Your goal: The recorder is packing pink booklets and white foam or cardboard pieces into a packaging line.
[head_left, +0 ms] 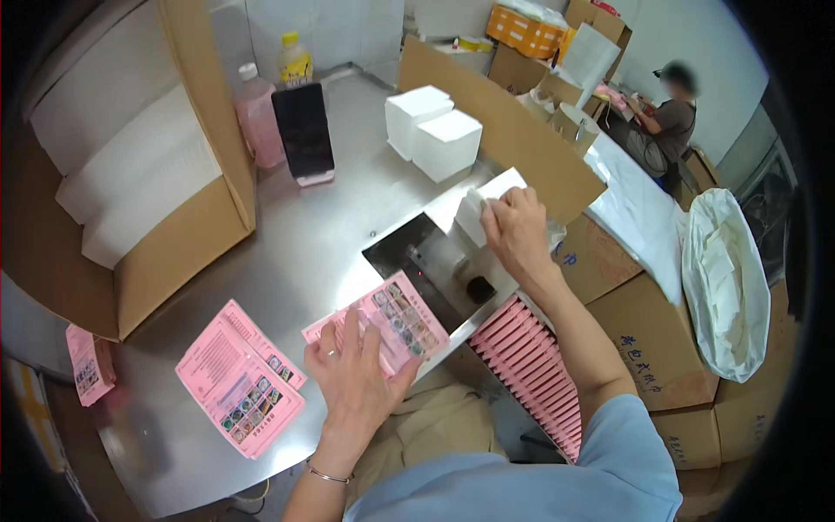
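My left hand (352,357) lies with spread fingers on a pink printed sleeve (404,317), at the near edge of the steel table. With bent fingers, my right hand (519,228) grips a small white block of folded paper napkins (490,202). This block is above the right end of a dark rectangular opening (404,248) in the tabletop, where a metal fitting shows. Left of my left hand is a stack of pink printed sleeves (239,383). Two more white napkin blocks (430,135) stand farther back.
A large open carton (191,235) with white stacks fills the left. A phone (303,135) stands before two bottles (261,117). A cardboard panel (496,113) edges the far right side. Pink packs (531,374) fill a row below my right forearm; cartons (648,348) stand right. A person (670,122) sits beyond.
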A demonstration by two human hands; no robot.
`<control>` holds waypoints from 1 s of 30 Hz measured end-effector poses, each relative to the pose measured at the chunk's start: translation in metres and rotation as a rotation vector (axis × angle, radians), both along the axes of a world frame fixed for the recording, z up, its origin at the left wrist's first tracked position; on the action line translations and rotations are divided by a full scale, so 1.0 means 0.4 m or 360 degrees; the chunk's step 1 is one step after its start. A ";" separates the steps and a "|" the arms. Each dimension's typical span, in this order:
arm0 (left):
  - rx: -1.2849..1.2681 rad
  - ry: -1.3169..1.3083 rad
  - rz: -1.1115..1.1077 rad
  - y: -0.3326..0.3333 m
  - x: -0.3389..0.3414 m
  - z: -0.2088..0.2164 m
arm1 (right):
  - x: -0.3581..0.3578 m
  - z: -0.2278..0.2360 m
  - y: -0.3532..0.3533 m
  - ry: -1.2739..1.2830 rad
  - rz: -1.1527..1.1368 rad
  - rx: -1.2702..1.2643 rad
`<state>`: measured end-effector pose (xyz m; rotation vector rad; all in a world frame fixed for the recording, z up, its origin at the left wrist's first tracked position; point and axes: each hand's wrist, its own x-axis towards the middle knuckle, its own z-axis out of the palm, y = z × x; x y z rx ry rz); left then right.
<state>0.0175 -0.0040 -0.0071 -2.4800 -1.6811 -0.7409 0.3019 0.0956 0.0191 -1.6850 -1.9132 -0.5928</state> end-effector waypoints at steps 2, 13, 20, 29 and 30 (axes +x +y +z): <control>0.0011 0.0036 -0.0108 -0.016 -0.010 0.008 | 0.001 -0.004 -0.013 0.0091 -0.0015 -0.0092; -0.0048 -0.0145 -0.0257 -0.002 0.001 -0.036 | 0.026 -0.003 -0.022 0.0275 0.0139 -0.0028; -0.0124 -0.0297 -0.0454 -0.018 -0.031 -0.020 | -0.099 -0.033 -0.074 0.0186 0.0541 0.0145; -0.0342 -0.0327 -0.0222 -0.011 -0.025 0.025 | -0.334 -0.136 -0.100 -0.0229 0.0846 -0.0430; -0.0344 -0.0329 -0.0232 -0.016 -0.033 0.034 | -0.314 -0.134 -0.076 -0.0230 0.0836 -0.0433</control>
